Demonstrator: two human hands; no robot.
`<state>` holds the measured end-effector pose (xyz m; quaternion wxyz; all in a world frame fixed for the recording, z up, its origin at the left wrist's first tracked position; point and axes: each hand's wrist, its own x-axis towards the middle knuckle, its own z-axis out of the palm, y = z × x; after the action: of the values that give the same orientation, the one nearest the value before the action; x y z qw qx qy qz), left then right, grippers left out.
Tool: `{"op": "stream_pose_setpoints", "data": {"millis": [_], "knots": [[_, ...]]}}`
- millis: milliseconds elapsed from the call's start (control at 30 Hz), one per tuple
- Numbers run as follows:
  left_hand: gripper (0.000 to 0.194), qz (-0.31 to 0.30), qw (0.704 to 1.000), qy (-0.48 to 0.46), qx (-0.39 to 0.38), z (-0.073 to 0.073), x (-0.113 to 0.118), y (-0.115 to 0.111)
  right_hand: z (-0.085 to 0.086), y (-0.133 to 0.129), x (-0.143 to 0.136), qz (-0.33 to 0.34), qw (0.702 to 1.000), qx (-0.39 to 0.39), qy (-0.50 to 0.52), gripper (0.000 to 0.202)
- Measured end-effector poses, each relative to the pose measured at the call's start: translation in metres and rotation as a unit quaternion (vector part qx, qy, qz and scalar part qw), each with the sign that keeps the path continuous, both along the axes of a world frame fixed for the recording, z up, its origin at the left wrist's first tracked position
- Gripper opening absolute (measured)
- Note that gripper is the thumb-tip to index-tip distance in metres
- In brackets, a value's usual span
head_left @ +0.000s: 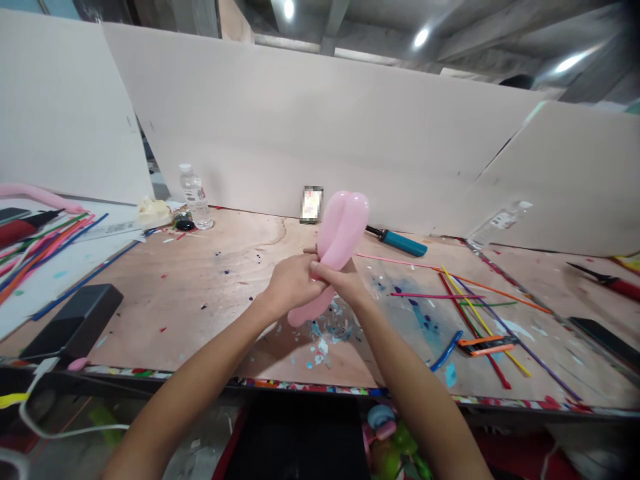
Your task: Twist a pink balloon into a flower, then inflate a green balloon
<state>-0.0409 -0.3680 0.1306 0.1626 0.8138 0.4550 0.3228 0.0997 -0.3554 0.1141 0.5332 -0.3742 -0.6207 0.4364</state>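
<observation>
A pink modelling balloon (343, 223) is bent into a tall loop that rises above my two hands, with a straight end hanging below them toward the lower left. My left hand (299, 280) is closed around its lower part. Close against it, my right hand (337, 275) grips the balloon at the base of the loop, thumb on top. The hands partly cover the spot where the balloon is held, so any twist there is hidden. Behind the balloon, a phone (311, 205) with a blurred screen leans on the white panel.
Several uninflated balloons (463, 297) lie at the right beside an orange-and-black cutter (487, 345). A teal hand pump (405, 243) rests behind them. Water bottles (196, 197) stand left and right. A black box (75, 323) sits at the left front edge. White panels (300, 113) enclose the table.
</observation>
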Motion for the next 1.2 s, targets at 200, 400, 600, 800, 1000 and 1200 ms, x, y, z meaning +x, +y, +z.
{"op": "stream_pose_setpoints", "data": {"millis": [200, 400, 600, 800, 1000, 1200], "knots": [[0.035, -0.087, 0.996, 0.000, -0.019, 0.008, -0.003, -0.004, -0.003, 0.005, -0.003, -0.065, 0.986, -0.055, 0.142, 0.021], [0.050, -0.217, 0.958, -0.080, -0.171, 0.015, -0.022, 0.011, -0.001, 0.000, -0.004, 0.017, 0.978, -0.058, 0.197, 0.021], [0.061, -0.352, 0.738, -0.368, -0.443, -0.031, -0.028, 0.036, 0.010, -0.010, -0.004, 0.198, 0.978, 0.003, 0.071, 0.017], [0.074, -0.230, 0.830, -0.357, -0.362, -0.044, -0.029, 0.050, 0.013, 0.004, 0.004, -0.033, 0.997, 0.071, -0.028, 0.013], [0.108, -0.087, 0.983, -0.157, -0.027, -0.038, -0.017, 0.029, 0.001, 0.029, 0.010, -0.207, 0.958, -0.024, 0.196, 0.018], [0.096, -0.043, 0.994, -0.050, 0.091, -0.044, -0.011, 0.020, 0.002, 0.021, 0.010, -0.020, 0.929, -0.096, 0.357, 0.028]]}}
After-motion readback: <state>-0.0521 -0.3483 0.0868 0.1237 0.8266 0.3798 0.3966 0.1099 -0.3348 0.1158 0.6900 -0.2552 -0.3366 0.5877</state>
